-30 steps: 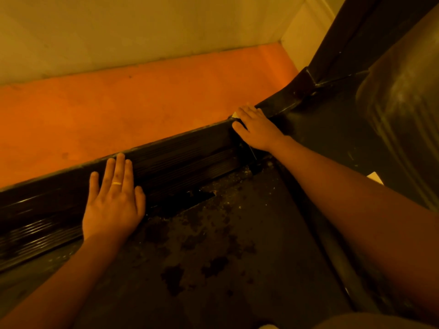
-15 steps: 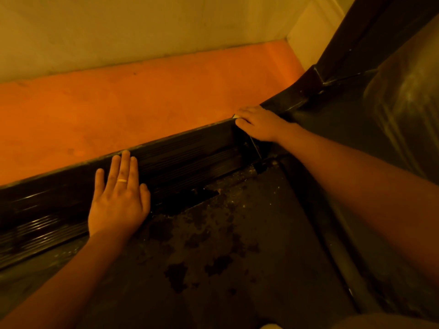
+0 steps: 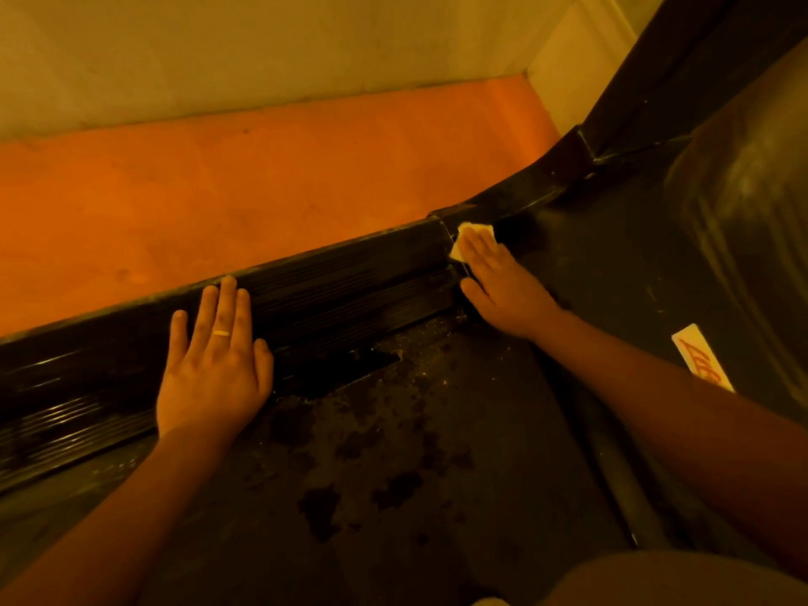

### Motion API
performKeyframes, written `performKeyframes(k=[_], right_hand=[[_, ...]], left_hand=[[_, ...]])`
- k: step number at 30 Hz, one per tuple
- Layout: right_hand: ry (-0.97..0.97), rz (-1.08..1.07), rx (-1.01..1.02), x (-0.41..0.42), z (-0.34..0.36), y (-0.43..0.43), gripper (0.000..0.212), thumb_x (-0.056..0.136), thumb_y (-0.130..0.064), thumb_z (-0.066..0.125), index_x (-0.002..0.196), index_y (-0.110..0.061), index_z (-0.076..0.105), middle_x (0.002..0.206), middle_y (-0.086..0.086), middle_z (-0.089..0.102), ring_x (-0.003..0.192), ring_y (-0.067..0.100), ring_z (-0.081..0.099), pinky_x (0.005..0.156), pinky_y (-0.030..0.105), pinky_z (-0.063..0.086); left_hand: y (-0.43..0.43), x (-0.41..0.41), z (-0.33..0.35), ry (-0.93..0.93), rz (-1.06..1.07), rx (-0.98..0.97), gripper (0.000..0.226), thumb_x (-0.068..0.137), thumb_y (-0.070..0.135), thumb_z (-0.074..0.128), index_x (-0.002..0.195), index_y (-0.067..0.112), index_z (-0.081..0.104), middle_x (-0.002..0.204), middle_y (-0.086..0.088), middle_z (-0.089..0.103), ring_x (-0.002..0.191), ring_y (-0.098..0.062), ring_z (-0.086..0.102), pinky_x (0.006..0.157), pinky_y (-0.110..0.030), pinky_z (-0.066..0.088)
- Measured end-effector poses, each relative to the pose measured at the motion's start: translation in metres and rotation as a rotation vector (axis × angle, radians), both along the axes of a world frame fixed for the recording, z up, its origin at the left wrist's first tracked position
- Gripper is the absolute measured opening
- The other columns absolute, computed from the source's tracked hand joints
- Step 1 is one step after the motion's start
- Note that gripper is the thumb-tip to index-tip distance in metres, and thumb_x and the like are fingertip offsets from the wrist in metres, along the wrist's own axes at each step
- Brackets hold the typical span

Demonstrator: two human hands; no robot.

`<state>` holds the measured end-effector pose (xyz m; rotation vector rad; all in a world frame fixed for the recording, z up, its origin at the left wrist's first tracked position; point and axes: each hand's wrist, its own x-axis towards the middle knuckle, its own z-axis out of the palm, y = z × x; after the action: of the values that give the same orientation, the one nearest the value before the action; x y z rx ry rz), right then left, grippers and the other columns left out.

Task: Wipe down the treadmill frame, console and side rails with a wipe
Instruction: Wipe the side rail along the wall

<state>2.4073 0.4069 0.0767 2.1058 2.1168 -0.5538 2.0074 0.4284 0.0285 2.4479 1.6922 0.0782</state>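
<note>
The treadmill's black ribbed side rail (image 3: 332, 282) runs from lower left to the middle of the view. My left hand (image 3: 214, 365) rests flat on it, fingers straight, a ring on one finger. At the rail's front end, my right hand (image 3: 498, 282) presses a pale wipe (image 3: 474, 231) flat against the black frame cover (image 3: 612, 264). Only the wipe's far corner shows past the fingertips. The stained, worn belt (image 3: 393, 465) lies below both hands.
An orange floor (image 3: 262, 181) lies beyond the rail, ending at a pale wall (image 3: 262, 50). The dark upright post (image 3: 682, 67) rises at top right beside the motor cover (image 3: 752, 203). A pale label (image 3: 699, 358) sticks to the cover near my right forearm.
My right hand has flattened and slid off the rail's end onto the frame cover, and more of the wipe now shows. My left hand has stayed on the rail.
</note>
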Motion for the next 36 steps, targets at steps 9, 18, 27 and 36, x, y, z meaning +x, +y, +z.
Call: performKeyframes(k=[9, 18, 27, 36], right_hand=[[-0.158, -0.235, 0.021, 0.042, -0.002, 0.009, 0.066, 0.105, -0.046, 0.015, 0.159, -0.013, -0.003, 0.167, 0.004, -0.01, 0.153, 0.018, -0.011, 0.125, 0.041, -0.003], [-0.032, -0.184, 0.044, -0.009, -0.013, -0.033, 0.067, 0.106, -0.046, 0.023, 0.16, -0.015, -0.003, 0.167, 0.001, -0.01, 0.153, 0.016, -0.014, 0.121, 0.034, -0.01], [-0.034, 0.087, -0.01, -0.009, -0.005, -0.017, 0.067, 0.105, -0.049, 0.019, 0.16, -0.02, -0.004, 0.167, -0.004, -0.013, 0.151, 0.012, -0.018, 0.122, 0.035, -0.007], [-0.049, 0.011, -0.038, -0.031, -0.008, 0.025, 0.064, 0.107, -0.046, 0.018, 0.159, -0.015, -0.004, 0.166, 0.001, -0.012, 0.147, 0.01, -0.02, 0.12, 0.031, -0.012]], left_hand=[[0.0, 0.0, -0.001, -0.029, -0.004, 0.003, 0.069, 0.099, 0.039, 0.021, 0.156, 0.001, 0.024, 0.166, -0.013, 0.016, 0.155, -0.028, 0.011, 0.123, -0.051, 0.005], [0.0, 0.002, 0.001, -0.02, 0.006, 0.005, 0.068, 0.099, 0.038, 0.022, 0.157, 0.002, 0.023, 0.167, -0.012, 0.015, 0.155, -0.027, 0.011, 0.123, -0.053, 0.008], [0.0, 0.002, 0.001, -0.021, 0.006, 0.009, 0.068, 0.099, 0.038, 0.021, 0.157, 0.002, 0.024, 0.166, -0.012, 0.016, 0.155, -0.026, 0.01, 0.124, -0.054, 0.01], [0.0, 0.001, 0.001, -0.025, -0.005, -0.002, 0.067, 0.1, 0.038, 0.021, 0.157, 0.002, 0.023, 0.166, -0.012, 0.016, 0.155, -0.026, 0.01, 0.124, -0.054, 0.01]])
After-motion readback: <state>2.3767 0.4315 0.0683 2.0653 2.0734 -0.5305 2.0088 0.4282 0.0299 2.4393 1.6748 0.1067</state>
